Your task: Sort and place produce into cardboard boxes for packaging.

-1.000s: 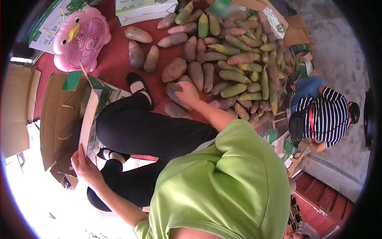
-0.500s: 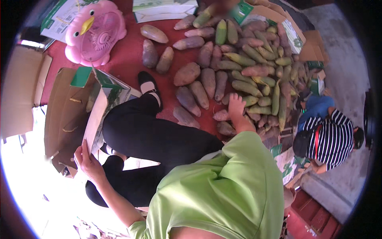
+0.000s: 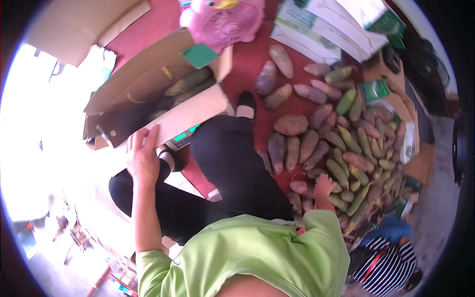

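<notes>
A: Into the head view, and the left hand (image 3: 143,158) is on the carton (image 3: 143,76), fingers laid over the left end of its pale near flap (image 3: 195,114)!

B: Is it pinching that flap?

A: Can't tell, the underside is hidden. Away to the right, the right hand (image 3: 324,187) is down among the radishes (image 3: 338,172), at the near edge of the heap!

B: Closed on one?

A: Can't tell either; the fingers bend over the heap and their tips are lost. What a spread, though: green and earthy reddish ones crowding the right side of the red floor covering (image 3: 242,69), a looser row towards its middle.

B: And inside the carton?

A: Long green ones towards its right end, and a lit display (image 3: 180,136) glows just beside the near wall.

B: So which stage is this?

A: I'd call it picking, one hand minding the flap. A clean lift from there would call for a full wrap round one radish, drawn clear of its packed neighbours.
</notes>
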Available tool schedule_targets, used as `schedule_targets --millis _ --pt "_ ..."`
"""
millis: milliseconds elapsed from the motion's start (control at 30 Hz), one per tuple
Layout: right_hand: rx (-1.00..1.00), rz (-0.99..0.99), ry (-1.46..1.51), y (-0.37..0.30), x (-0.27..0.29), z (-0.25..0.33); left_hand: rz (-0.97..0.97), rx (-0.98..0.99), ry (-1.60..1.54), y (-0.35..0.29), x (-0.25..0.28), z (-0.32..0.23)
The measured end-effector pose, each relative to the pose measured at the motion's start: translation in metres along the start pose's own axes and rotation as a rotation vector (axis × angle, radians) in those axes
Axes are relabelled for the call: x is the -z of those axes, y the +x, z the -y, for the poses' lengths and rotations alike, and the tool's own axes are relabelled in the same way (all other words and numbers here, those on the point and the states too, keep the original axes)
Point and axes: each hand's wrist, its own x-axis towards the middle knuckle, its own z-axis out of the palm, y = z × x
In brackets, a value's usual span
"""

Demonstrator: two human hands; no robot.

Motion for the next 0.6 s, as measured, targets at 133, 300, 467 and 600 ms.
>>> schedule_targets --millis 133,300,467,600 --pt "-0.041 0.025 0.215 0.001 0.032 -0.014 -0.011 -0.054 -0.005 0.002 0.0 0.003" --pt "-0.005 -0.07 0.529 0.017 0.036 -0.036 -0.058 -0.058 -0.027 -0.005 0.007 0.012" --pt "0.077 -0.073 0.946 0.024 0.088 -0.055 -0.059 -0.104 -0.109 -0.005 0.01 0.013" --pt "0.196 -0.129 1.44 0.04 0.131 -0.065 -0.061 -0.12 -0.129 -0.007 0.011 0.016"
